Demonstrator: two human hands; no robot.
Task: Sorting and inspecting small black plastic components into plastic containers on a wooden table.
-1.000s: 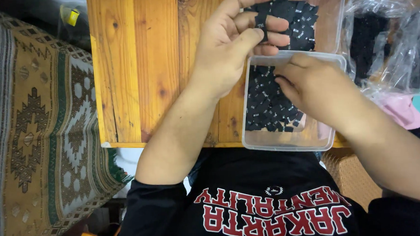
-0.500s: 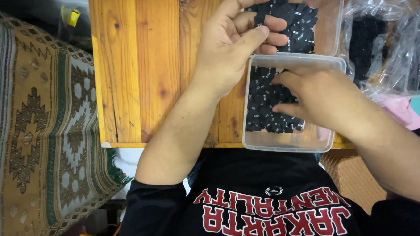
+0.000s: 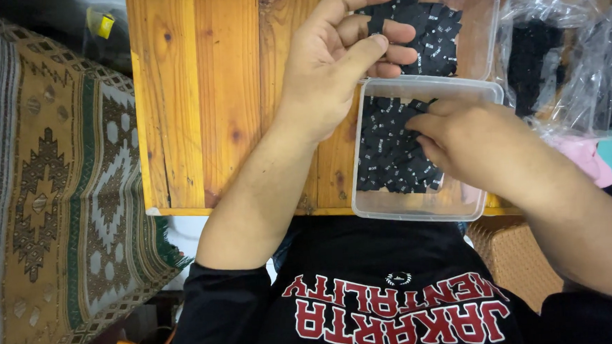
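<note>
Left hand [image 3: 335, 60] pinches a small black label [image 3: 376, 21] above the wooden tabletop [image 3: 200, 101]. Right hand [image 3: 470, 141], fingers curled, reaches into near clear container [image 3: 421, 208] of black labels [image 3: 388, 158]; its grasp cannot be determined.

table: orange-brown wooden planks [image 3: 200, 101] | floor: patterned green-tan woven rug [image 3: 53, 204] | light: even
</note>
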